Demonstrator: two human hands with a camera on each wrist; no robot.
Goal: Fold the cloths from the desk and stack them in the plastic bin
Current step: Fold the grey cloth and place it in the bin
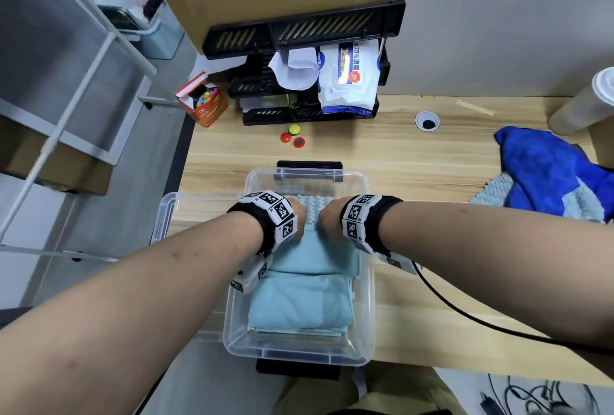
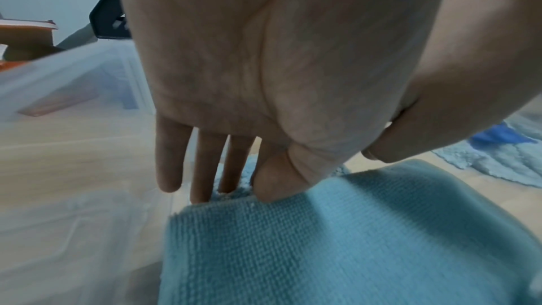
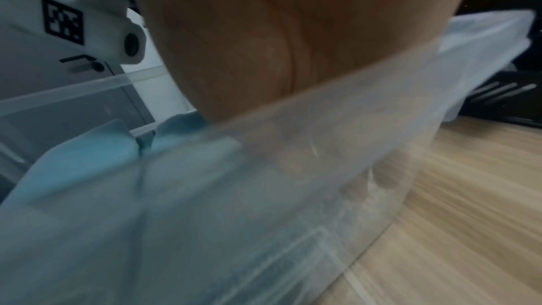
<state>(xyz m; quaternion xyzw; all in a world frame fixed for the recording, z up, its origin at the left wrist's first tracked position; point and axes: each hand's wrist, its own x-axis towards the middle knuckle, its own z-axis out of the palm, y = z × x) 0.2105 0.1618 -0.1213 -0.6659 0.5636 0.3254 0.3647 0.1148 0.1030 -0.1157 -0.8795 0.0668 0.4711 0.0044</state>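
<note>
Orange carton (image 1: 203, 103): far left on the desk, flap up, small coloured pieces inside.
Bin lid (image 1: 166, 215): clear, flat on the desk just left of the bin.
Left hand (image 1: 296, 215): inside the bin at its far half; in the left wrist view the fingers (image 2: 202, 166) are straight and slightly apart, tips down at the far edge of the folded teal cloth (image 1: 304, 298), thumb on its top.
Plastic bin (image 1: 299, 353): clear, at the near desk edge, centre; the teal cloths lie stacked inside, with a knobbly pale cloth (image 1: 312, 205) at the far end.
Right hand (image 1: 327, 218): beside the left, on the same cloth; the blurred bin wall hides its fingers, so I cannot tell their state.
Wet wipes pack (image 1: 349, 79): in the black desk rack, far centre.
Blue cloth (image 1: 545, 172): crumpled, unfolded, far right on the desk, over a pale knobbly one (image 1: 491, 190).
</note>
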